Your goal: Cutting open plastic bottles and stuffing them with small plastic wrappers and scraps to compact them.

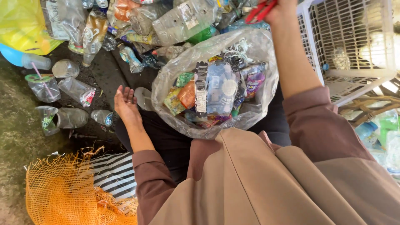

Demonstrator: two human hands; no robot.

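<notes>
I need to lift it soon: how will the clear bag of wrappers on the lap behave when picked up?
The clear bag looks thin and crinkled, so probably floppy and sagging. Its wrappers look light. The mouth gapes open, so tilting may spill them.

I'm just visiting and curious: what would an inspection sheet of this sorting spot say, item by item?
Surface: dark, dirty ground, partly wet-looking.
Job's things: clear plastic bag on the lap, holding colourful wrappers; red-handled tool, likely scissors.
Clutter: heap of crushed plastic bottles; clear cups with straws on the ground.
Hands: left hand open, palm up, empty, beside the bag; right hand raised, gripping the red-handled tool.
Cables: nothing seen.
Surroundings: white plastic crate; orange mesh sack; yellow bag; striped cloth.
</notes>
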